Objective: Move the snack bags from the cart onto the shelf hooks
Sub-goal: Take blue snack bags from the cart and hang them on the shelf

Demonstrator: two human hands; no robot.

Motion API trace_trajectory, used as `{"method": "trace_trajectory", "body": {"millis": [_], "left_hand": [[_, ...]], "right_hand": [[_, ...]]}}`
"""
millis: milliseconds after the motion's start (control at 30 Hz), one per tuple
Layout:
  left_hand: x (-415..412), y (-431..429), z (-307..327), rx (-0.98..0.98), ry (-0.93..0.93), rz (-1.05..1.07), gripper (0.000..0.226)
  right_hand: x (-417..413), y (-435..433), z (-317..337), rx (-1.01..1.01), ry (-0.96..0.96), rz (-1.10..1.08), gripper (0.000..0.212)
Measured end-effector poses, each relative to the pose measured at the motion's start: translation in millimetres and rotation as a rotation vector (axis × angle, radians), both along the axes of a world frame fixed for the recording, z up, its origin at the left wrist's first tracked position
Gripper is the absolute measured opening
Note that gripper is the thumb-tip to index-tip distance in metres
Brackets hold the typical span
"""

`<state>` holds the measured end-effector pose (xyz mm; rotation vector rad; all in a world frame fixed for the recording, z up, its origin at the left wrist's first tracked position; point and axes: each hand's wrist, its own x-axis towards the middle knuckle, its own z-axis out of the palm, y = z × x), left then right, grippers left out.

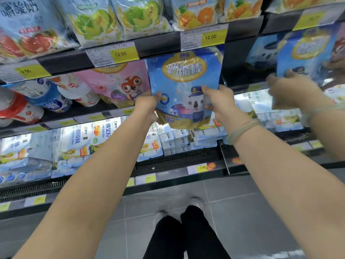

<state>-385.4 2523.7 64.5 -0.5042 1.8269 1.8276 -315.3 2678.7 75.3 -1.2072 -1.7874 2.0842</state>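
Blue foil snack bag [184, 85] with a koala print is held upright against the shelf, its top meeting the yellow 12.00 price tag [213, 37] on the black shelf rail [158, 45]. The left hand [147, 103] and right hand [218, 101] grip its 2 side edges, fingers clamped on the foil. A pink squirrel bag [119, 83] crowds its left side; white cartons [173, 141] sit below.

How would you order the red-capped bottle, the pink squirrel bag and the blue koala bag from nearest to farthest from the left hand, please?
1. blue koala bag: gripped at its left edge by the left hand.
2. pink squirrel bag: just to the hand's left.
3. red-capped bottle: far left.
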Motion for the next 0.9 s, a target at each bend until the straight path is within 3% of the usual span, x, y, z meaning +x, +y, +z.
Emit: {"method": "trace_trajectory", "body": {"millis": [100, 167, 233, 300, 367, 433, 533, 600, 700, 800, 900], "left_hand": [[-11.9, 15.4, 9.5, 0.206, 0.077, 0.138, 0.015], [-19.2, 25.5, 7.0, 0.198, 0.169, 0.163, 0.016], [-26.1, 30.4, -0.2, 0.010, 0.261, 0.169, 0.010], [-29.8, 29.0, -12.8, -0.150, 0.273, 0.220, 0.007], [-24.2, 26.4, -21.1, -0.218, 0.185, 0.257, 0.018], [-9.2, 26.2, -30.1, -0.262, 0.118, 0.199, 0.030], [11.6, 30.9, -37.1, -0.192, 0.162, 0.181, 0.014], [16.3, 33.4, -36.2, -0.167, 0.202, 0.058, 0.022], [7.5, 35.2, -28.0, -0.164, 0.240, -0.155, 0.034], [-8.4, 36.7, -17.9, -0.205, 0.268, -0.237, 0.026], [-24.7, 37.7, -10.7, -0.300, 0.312, -0.307, 0.022]], "right_hand": [[-13.2, 2.9, 5.2, 0.039, 0.057, -0.079, 0.038], [-16.3, 3.6, 0.7, 0.030, -0.021, -0.076, 0.048], [-18.1, 0.8, -2.3, -0.035, -0.103, 0.017, 0.036], [-21.2, -4.2, -4.3, -0.055, -0.102, 0.108, 0.009], [-25.4, -8.2, -6.7, -0.048, -0.081, 0.142, 0.014], [-28.5, -11.1, -11.5, -0.058, -0.058, 0.147, 0.018], [-33.0, -13.3, -17.4, -0.065, -0.062, 0.152, 0.010], [-36.8, -9.8, -18.6, -0.075, -0.080, 0.125, 0.004], [-40.4, 2.7, -21.3, -0.149, -0.144, 0.047, 0.016], [-44.8, 11.3, -20.3, -0.182, -0.174, 0.104, 0.007], [-51.4, 15.2, -18.0, -0.226, -0.163, 0.176, 0.014]]}}
